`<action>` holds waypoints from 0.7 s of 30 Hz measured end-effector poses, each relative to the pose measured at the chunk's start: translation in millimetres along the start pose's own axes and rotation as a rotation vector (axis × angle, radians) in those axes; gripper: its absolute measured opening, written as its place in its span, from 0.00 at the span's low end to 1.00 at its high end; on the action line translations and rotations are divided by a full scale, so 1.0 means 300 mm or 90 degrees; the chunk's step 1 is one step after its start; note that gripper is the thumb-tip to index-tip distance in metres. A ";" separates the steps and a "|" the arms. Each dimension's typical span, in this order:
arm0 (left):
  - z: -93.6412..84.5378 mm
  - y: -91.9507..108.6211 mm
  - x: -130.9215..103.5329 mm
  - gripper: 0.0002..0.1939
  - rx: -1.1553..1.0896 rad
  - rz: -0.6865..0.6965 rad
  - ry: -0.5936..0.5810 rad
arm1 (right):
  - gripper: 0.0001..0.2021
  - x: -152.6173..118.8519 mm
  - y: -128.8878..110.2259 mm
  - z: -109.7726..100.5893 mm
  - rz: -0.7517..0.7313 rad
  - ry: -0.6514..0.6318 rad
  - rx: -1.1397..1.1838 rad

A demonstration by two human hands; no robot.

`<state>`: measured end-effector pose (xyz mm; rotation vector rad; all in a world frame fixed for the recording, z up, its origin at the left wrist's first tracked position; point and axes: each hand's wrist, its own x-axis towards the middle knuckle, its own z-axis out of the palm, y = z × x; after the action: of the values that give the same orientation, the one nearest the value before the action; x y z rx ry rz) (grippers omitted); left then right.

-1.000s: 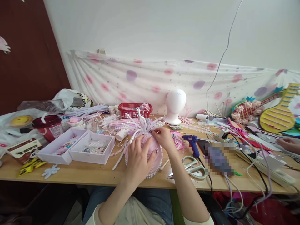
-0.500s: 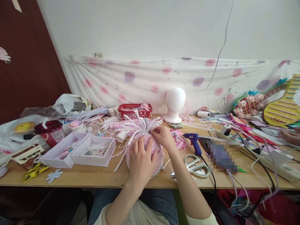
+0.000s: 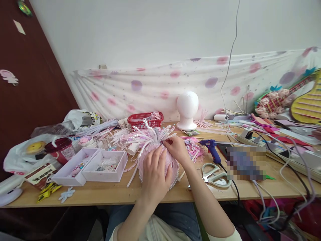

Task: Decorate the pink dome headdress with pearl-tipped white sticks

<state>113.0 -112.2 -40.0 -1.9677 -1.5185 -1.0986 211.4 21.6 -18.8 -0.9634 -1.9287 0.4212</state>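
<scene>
A round pink piece (image 3: 144, 164) sits in front of me, seemingly made of fuzzy chenille stems, with a string of pearls along its lower edge. Pale stems and beaded sprays (image 3: 146, 130) fan out from its top. My left hand (image 3: 155, 169) lies over the near side of the piece, its fingers curved against it. At the base of the fanned stems, my right hand (image 3: 176, 147) pinches with thumb and forefinger. What sits between those fingertips is too small to make out. Both hands hide much of the piece's front.
Left of the piece stand white boxes (image 3: 105, 174) of beads and a lidded cup (image 3: 60, 150). Behind are a red basket (image 3: 130, 118) and a white foam head (image 3: 187, 107). Scissors (image 3: 217, 179), a blue glue gun (image 3: 213, 152) and a corded power strip (image 3: 276, 155) lie right.
The camera view has tilted and shifted a little. My left fingers have drawn closer together on the pink piece. My right hand keeps its pinch at the stems' base.
</scene>
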 end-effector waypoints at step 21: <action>-0.005 -0.042 0.048 0.22 0.160 0.082 -0.126 | 0.06 0.003 0.003 0.000 -0.041 0.000 -0.038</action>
<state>102.0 -100.5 -29.4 -2.0109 -1.5187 -0.6415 211.7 22.9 -18.8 -0.9376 -1.9768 0.3282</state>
